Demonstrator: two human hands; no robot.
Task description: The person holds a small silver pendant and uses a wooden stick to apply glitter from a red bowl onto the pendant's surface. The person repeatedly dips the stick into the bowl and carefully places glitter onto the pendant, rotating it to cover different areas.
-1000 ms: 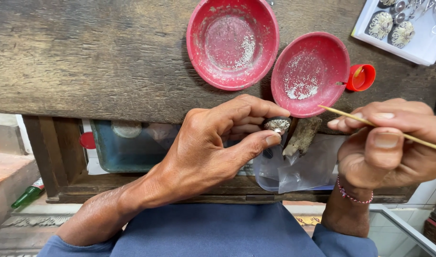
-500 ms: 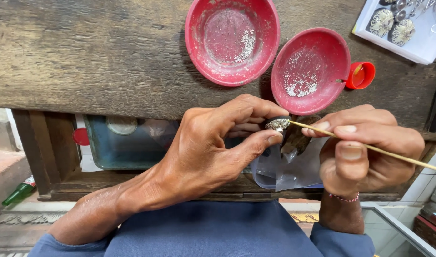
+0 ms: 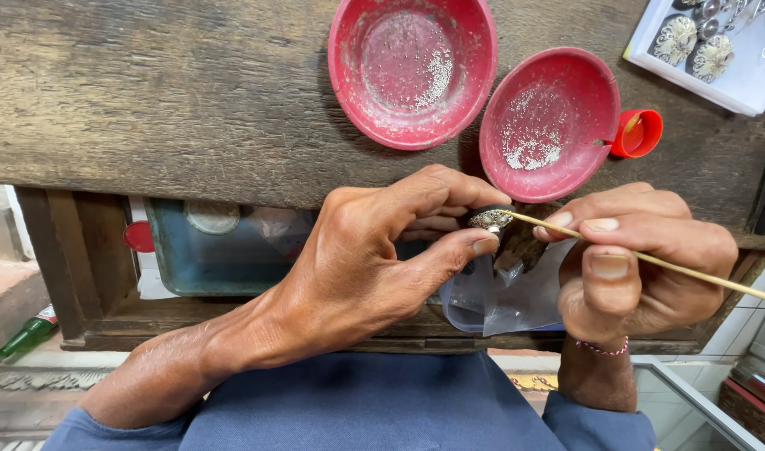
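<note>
- Two hands work just off the near edge of our wooden bench (image 3: 190,92), whose worn top fills the upper half of the view; we judge it stands close so everything stays within easy reach.
- At 12 o'clock on the bench sits the larger red bowl (image 3: 411,67), with pale grains clinging to its inner wall, and touching it at about 1 o'clock the smaller red bowl (image 3: 549,121), tipped toward us with a heap of grains low inside, probably so the stick can dip in readily.
- Our left hand (image 3: 357,267) curls at the centre, thumb and forefinger pinching a small silvery ornament (image 3: 489,219), held up clear of the bench edge so its face turns to us.
- Our right hand (image 3: 641,267), at 3 o'clock, pinches a thin wooden stick (image 3: 691,271) pen-fashion; its tip rests on the ornament, seemingly for fine placing.
- Below the ornament hangs a clear plastic sheet (image 3: 491,305), likely to catch falling grains.
- At 2 o'clock a white tray (image 3: 733,83) keeps similar silvery pieces aside, and a red cap (image 3: 637,134) lies just beside the smaller bowl.
</note>
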